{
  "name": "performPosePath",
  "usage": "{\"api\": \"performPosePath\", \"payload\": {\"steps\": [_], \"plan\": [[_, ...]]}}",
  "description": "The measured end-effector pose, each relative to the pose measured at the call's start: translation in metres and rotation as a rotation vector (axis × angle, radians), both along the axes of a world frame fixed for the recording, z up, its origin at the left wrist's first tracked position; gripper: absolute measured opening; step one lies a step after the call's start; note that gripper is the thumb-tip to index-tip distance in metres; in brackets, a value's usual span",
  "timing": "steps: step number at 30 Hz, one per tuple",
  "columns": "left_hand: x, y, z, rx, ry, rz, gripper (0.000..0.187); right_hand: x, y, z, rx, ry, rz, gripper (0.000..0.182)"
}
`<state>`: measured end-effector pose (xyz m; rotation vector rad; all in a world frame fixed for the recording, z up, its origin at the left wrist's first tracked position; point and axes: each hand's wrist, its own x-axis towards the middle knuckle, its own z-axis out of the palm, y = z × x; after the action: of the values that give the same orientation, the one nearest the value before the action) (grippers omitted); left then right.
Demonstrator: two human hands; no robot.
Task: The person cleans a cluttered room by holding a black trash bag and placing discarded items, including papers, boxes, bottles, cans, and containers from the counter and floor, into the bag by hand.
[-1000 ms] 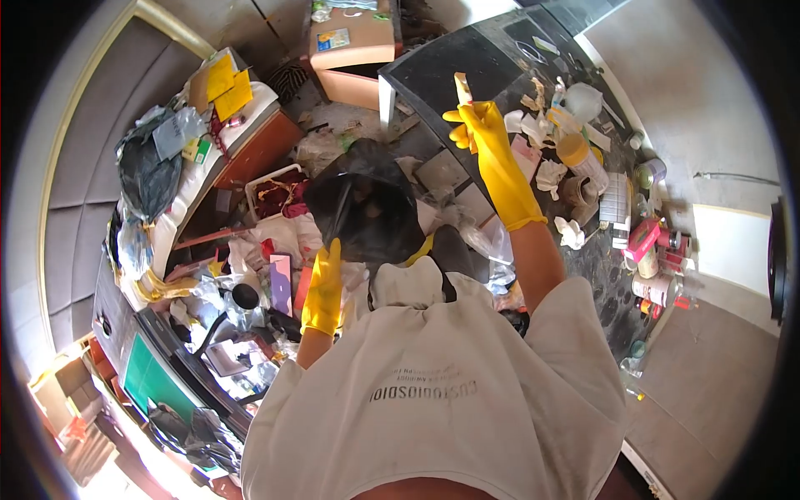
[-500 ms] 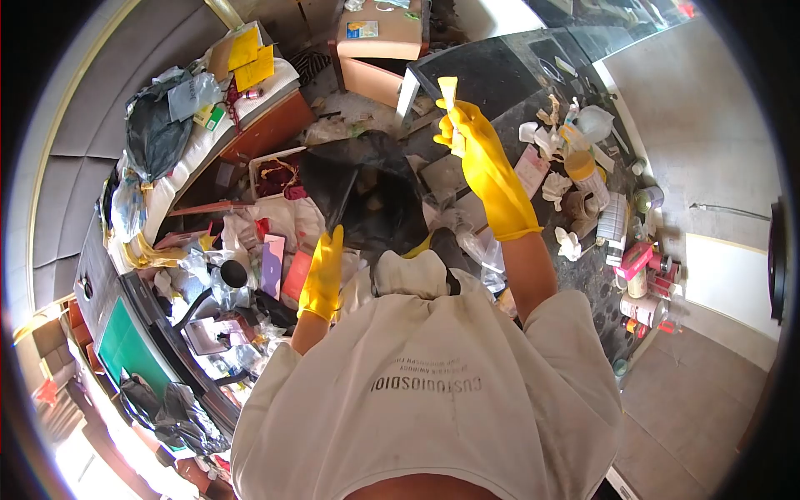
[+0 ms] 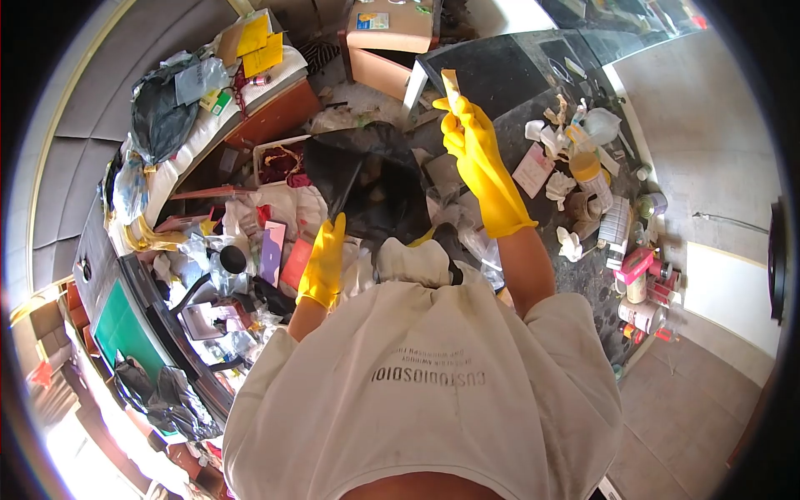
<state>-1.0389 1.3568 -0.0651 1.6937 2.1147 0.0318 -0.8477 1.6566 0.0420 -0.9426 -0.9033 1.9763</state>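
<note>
Your right hand [image 3: 471,137], in a yellow rubber glove, is raised over the near edge of a dark table [image 3: 492,71]. Its fingers are closed around a small pale strip [image 3: 451,83], which sticks up past the fingertips; what the strip is made of is too small to tell.

Your left hand [image 3: 323,265], also gloved in yellow, is lower and nearer your body. It grips the rim of a black rubbish bag [image 3: 371,187] and holds it open. The bag's mouth sits between your two hands, below and to the left of the strip.

The table runs away to your right. Its right half is crowded: crumpled tissues [image 3: 560,185], a plastic bottle with a yellow cap [image 3: 588,171], a pink card [image 3: 533,168], and jars and tins along the far edge by the wall. The left half of the tabletop is mostly bare, dark surface.

To your left the floor is heaped with loose things: a white basket [image 3: 279,162], pink and purple packets, clear wrappers. Beyond them stands a wooden cabinet [image 3: 267,112] with a grey bag and yellow papers [image 3: 260,48] on top. A green board [image 3: 121,321] leans low on the left.

Clear tiled floor shows only at the lower right, behind the table.
</note>
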Motion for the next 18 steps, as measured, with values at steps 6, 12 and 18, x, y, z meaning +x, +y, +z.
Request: {"api": "performPosePath", "payload": {"steps": [6, 12, 18], "plan": [[-0.005, 0.006, 0.004, -0.092, -0.207, 0.028, 0.061, -0.004, 0.001, 0.002, -0.272, 0.248, -0.029, 0.035], [-0.018, -0.015, -0.075, 0.078, -1.036, 0.362, 0.058, -0.002, 0.011, -0.009, -0.349, 0.512, 0.056, 0.029], [-0.024, -0.021, -0.122, 0.133, -1.191, 0.392, 0.058, 0.001, 0.014, -0.012, -0.38, 0.528, 0.076, 0.028]]}}
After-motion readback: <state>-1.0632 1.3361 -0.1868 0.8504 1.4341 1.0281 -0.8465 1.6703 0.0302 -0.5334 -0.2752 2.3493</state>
